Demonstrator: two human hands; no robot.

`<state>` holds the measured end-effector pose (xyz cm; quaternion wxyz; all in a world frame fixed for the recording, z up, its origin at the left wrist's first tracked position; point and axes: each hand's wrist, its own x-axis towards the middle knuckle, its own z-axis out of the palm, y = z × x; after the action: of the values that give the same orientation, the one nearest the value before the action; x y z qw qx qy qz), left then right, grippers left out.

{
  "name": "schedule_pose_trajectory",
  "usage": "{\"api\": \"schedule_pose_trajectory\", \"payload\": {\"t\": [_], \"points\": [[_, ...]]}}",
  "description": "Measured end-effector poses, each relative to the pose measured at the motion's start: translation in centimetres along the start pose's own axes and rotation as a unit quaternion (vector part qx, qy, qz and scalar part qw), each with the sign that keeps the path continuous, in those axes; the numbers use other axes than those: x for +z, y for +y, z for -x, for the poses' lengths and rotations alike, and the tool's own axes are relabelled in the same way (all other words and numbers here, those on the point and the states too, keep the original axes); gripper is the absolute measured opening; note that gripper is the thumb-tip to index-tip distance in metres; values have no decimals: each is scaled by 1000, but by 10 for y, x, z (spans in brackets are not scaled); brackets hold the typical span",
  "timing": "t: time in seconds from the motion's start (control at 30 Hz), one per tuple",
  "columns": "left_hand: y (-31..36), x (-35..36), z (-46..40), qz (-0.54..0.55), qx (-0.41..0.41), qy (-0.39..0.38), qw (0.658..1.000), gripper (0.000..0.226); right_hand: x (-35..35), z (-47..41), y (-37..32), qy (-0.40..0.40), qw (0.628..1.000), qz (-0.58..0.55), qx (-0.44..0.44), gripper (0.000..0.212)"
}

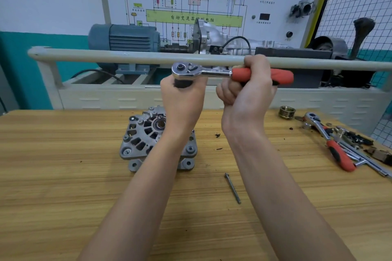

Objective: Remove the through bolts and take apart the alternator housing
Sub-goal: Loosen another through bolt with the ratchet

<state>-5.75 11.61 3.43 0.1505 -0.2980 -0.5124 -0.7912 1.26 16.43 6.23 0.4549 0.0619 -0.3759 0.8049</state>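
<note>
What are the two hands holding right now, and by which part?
Both hold one chrome ratchet wrench: the right hand grips its orange handle, and the left hand grips the dark socket under its head.

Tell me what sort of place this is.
Probably an automotive training workshop: a wiring-diagram teaching board with a motor-driven gearbox rig stands behind a wooden workbench holding an alternator and ratchet wrenches.

Alternator (146, 142) right half hidden behind left forearm. Socket (182, 83) under ratchet (212, 72) head mostly buried in left hand (183, 99). Far-right tool pile (356, 144) cut by edge, small bits unreadable.
</note>
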Motion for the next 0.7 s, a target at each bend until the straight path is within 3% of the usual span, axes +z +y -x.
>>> {"api": "schedule_pose_trajectory", "payload": {"t": [0.1, 0.2, 0.27, 0.33, 0.4, 0.5, 0.57, 0.63, 0.7], "points": [[4, -14, -6, -34, 13, -161, 986, 34, -7, -15, -12, -60, 994, 16, 92, 42], [10, -26, -8, -81, 15, -347, 934, 32, -19, -29, -26, -151, 973, 30, 174, 44], [13, -26, -6, -110, -8, -399, 910, 33, -22, -32, -30, -178, 963, 35, 200, 37], [14, -23, -5, -105, -19, -382, 918, 35, -22, -32, -29, -160, 967, 28, 198, 38], [12, -17, -4, -70, -24, -317, 946, 43, -18, -28, -23, -97, 982, 9, 159, 44], [6, -5, -2, -24, -34, -117, 992, 47, -8, -14, -11, -7, 999, 2, 51, 38], [3, 2, 1, -11, -33, -2, 999, 45, -2, -4, -2, 9, 1000, 3, 0, 33], [2, 4, 2, -5, -31, 28, 999, 43, 0, 0, 0, 4, 1000, 7, -10, 32], [3, -3, -2, -25, -22, -38, 999, 39, -3, -7, -5, -18, 999, 13, 29, 37]]}}
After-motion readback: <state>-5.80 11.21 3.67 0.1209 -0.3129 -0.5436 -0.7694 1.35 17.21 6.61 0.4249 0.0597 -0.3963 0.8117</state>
